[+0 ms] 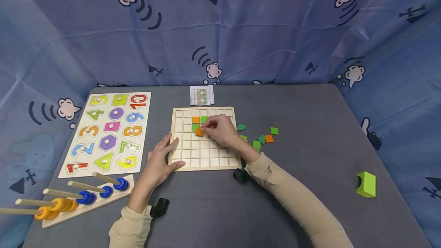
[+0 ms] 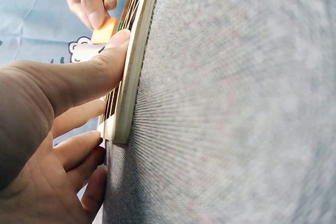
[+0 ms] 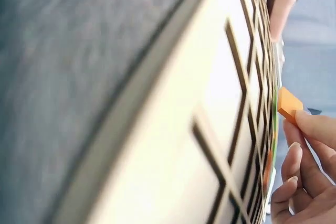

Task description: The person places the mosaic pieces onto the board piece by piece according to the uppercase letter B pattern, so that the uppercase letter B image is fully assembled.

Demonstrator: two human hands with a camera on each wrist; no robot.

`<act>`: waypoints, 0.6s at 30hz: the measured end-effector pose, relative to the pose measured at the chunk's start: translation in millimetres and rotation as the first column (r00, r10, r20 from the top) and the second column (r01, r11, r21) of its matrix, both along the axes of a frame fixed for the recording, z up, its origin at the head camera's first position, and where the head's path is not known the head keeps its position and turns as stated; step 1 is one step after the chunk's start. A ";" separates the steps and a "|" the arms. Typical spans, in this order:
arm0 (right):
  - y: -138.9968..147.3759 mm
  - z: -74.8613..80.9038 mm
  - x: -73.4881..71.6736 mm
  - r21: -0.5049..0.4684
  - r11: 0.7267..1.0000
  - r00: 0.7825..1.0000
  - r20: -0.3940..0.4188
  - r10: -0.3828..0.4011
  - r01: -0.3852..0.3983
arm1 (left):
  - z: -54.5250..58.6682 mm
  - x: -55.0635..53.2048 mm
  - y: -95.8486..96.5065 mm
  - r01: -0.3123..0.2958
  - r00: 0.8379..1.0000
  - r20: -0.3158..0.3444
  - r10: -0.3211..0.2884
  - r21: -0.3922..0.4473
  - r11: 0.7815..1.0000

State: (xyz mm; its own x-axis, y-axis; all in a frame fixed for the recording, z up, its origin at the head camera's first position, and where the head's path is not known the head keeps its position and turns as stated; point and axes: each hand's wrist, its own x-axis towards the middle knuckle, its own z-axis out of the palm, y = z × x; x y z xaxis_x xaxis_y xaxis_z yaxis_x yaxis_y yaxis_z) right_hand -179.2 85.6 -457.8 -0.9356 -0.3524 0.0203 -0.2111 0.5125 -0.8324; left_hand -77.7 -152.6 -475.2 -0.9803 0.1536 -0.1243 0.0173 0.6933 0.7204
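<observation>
A wooden grid board (image 1: pixel 186 154) lies flat on the table. My right hand (image 1: pixel 222 130) pinches an orange square tile (image 1: pixel 199 131) by its edge between thumb and fingertips, above the grid; the tile (image 3: pixel 289 103) is tilted in the right wrist view. Just behind it, an orange tile (image 1: pixel 195 119) and two green tiles (image 1: pixel 204 119) sit in grid cells, one partly covered by the fingers. My left hand (image 1: pixel 160 160) rests spread at the board's left edge, its thumb (image 2: pixel 100 69) lying on the rim and its fingers along the side.
Loose green and orange pieces (image 1: pixel 256 144) lie right of the board. A pattern card (image 1: pixel 202 95) is behind it. At left are a number and shape puzzle (image 1: pixel 118 137) and a ring-stacking peg board (image 1: pixel 89 206). A green block (image 1: pixel 366 184) stands at far right.
</observation>
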 end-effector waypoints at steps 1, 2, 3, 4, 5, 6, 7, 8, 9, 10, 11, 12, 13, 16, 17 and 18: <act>-2.5 -0.6 0.2 0.001 1.000 1.000 0.005 0.006 -0.006 | -0.4 -0.1 0.2 0.000 1.000 -0.001 0.000 -0.001 1.000; -4.6 -1.4 0.3 0.005 1.000 1.000 0.008 0.009 -0.009 | -0.8 -0.4 0.3 0.001 1.000 -0.003 -0.001 -0.001 1.000; -6.5 -1.9 0.4 0.006 1.000 1.000 0.013 0.009 -0.010 | -0.9 -0.4 0.5 0.001 1.000 -0.004 -0.001 -0.001 1.000; -8.1 -2.5 0.4 0.009 1.000 1.000 0.011 0.013 -0.013 | -1.0 -0.5 0.5 0.002 1.000 -0.005 -0.002 -0.002 1.000; -9.6 -3.0 0.6 0.011 1.000 1.000 0.011 0.016 -0.016 | -1.1 -0.5 0.5 0.001 1.000 -0.003 -0.001 0.001 1.000; -10.8 -3.1 0.9 0.017 1.000 1.000 0.010 0.021 -0.021 | -0.8 -0.4 0.5 0.004 1.000 -0.007 -0.004 -0.004 1.000; -11.7 -2.8 1.3 0.029 0.999 1.000 0.009 0.028 -0.028 | -0.8 -0.3 0.4 0.004 1.000 -0.005 -0.004 -0.003 1.000; -12.5 -2.5 1.8 0.042 0.998 0.999 0.011 0.035 -0.035 | -0.4 -0.1 0.4 0.005 1.000 -0.004 -0.005 -0.002 1.000; -13.2 -2.0 2.1 0.059 0.997 0.999 0.010 0.041 -0.042 | 0.0 0.2 0.5 0.005 1.000 -0.002 -0.005 -0.002 1.000; -13.7 -1.2 2.7 0.078 0.996 0.999 0.008 0.046 -0.047 | 0.3 0.4 0.4 0.006 1.000 0.000 -0.006 -0.001 1.000; -14.0 -0.4 3.1 0.102 0.994 0.999 0.004 0.049 -0.050 | 0.5 0.4 0.4 0.006 1.000 0.003 -0.006 0.000 1.000; -14.1 0.6 3.5 0.126 0.991 0.999 -0.001 0.052 -0.052 | 0.5 0.3 0.3 0.006 1.000 0.004 -0.006 -0.001 1.000; -14.0 1.4 3.9 0.147 0.988 0.999 -0.007 0.054 -0.053 | 0.3 0.2 0.2 0.003 1.000 0.008 -0.003 0.002 1.000; -11.4 2.1 4.6 0.186 0.981 0.998 -0.023 0.055 -0.050 | -0.2 -0.1 -0.3 0.002 1.000 0.006 -0.002 -0.005 1.000; -9.6 1.7 4.8 0.193 0.980 0.998 -0.024 0.059 -0.053 | -0.4 -0.2 -0.4 0.001 1.000 0.007 -0.001 -0.007 1.000; -6.9 0.4 4.8 0.194 0.979 0.997 -0.028 0.068 -0.061 | -0.3 -0.1 -0.4 0.001 1.000 0.006 -0.001 -0.009 1.000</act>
